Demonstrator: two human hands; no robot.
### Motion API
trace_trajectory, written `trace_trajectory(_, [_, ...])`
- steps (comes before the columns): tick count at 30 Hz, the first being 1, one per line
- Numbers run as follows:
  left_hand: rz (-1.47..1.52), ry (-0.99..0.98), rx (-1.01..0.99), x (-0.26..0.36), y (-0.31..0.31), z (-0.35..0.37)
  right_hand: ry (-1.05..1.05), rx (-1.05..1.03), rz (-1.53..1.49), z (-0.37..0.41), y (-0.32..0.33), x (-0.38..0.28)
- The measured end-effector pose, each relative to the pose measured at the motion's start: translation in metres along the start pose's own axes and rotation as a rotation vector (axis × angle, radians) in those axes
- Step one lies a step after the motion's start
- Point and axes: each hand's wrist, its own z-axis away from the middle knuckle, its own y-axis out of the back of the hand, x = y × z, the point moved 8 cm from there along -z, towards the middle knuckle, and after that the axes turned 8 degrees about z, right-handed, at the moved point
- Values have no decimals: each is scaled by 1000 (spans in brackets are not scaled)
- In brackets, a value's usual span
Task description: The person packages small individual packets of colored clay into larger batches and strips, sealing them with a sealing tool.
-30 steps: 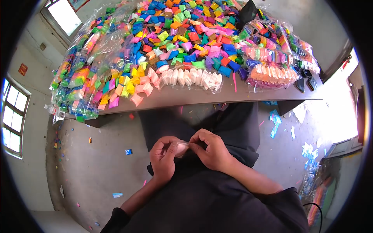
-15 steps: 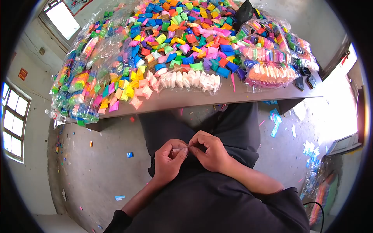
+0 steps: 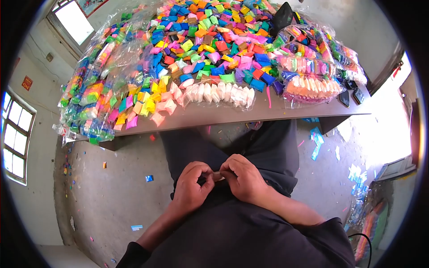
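Over my lap, both hands pinch a small pale pinkish piece (image 3: 218, 176), mostly covered by the fingers, so I cannot make out its kind. My left hand (image 3: 193, 186) is closed on its left end, thumb against curled fingers. At the other end my right hand (image 3: 243, 179) is closed too, its thumb and forefinger pressed together. Beyond the hands, a clear bag with a row of whitish-pink packets (image 3: 218, 93) lies at the table's near edge. Loose peach packets (image 3: 167, 106) and yellow packets (image 3: 147, 106) lie left of it.
A big heap of colourful small packets (image 3: 214, 49) covers much of the table (image 3: 250, 115). Filled clear bags (image 3: 313, 85) stand at the right, near dark devices (image 3: 344, 98). More bagged packets (image 3: 89, 102) line the left. Blue wrapper scraps (image 3: 316, 142) litter the floor.
My hands have moved slightly apart, and more of the pale piece shows between them. The packets on the table have not moved.
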Motion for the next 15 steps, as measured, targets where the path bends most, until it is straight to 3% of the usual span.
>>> trace_trajectory(5, [-26, 21, -73, -8, 4, -1, -28, -14, -17, -2, 3, 5])
trace_trajectory(15, [215, 116, -112, -26, -2, 4, -67, -34, -132, -2, 9, 7])
